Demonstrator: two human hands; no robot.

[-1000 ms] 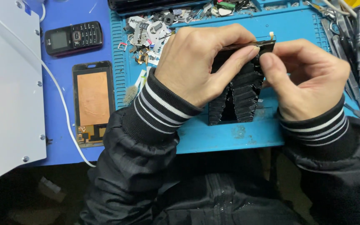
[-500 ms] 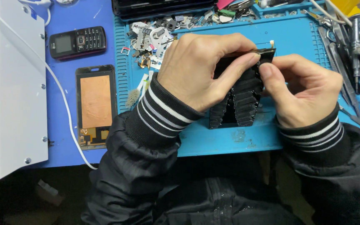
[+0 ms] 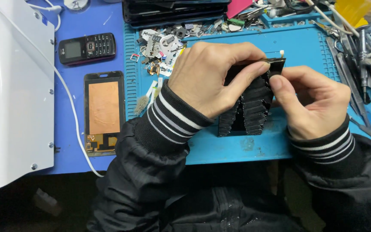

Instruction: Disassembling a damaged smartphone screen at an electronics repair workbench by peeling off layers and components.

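My left hand (image 3: 213, 77) and my right hand (image 3: 312, 101) both pinch a thin black flat part (image 3: 275, 64) at its top edge, left thumb and right thumb meeting there. The part stands in a black ribbed rack (image 3: 247, 111) with slots, which rests on the blue work mat (image 3: 237, 148). My left hand covers the rack's left top. A small white tip (image 3: 282, 52) sticks up at the part's upper right corner.
A black keypad phone (image 3: 86, 48) and a phone screen panel with copper back (image 3: 104, 111) lie on the left. A white device with cable (image 3: 13, 94) sits far left. Small loose parts (image 3: 164, 47) lie at the mat's top; metal tools (image 3: 353, 64) lie right.
Both hands stay on the black part over the rack; the pinch at its top edge has shifted only slightly. The view moved a little.
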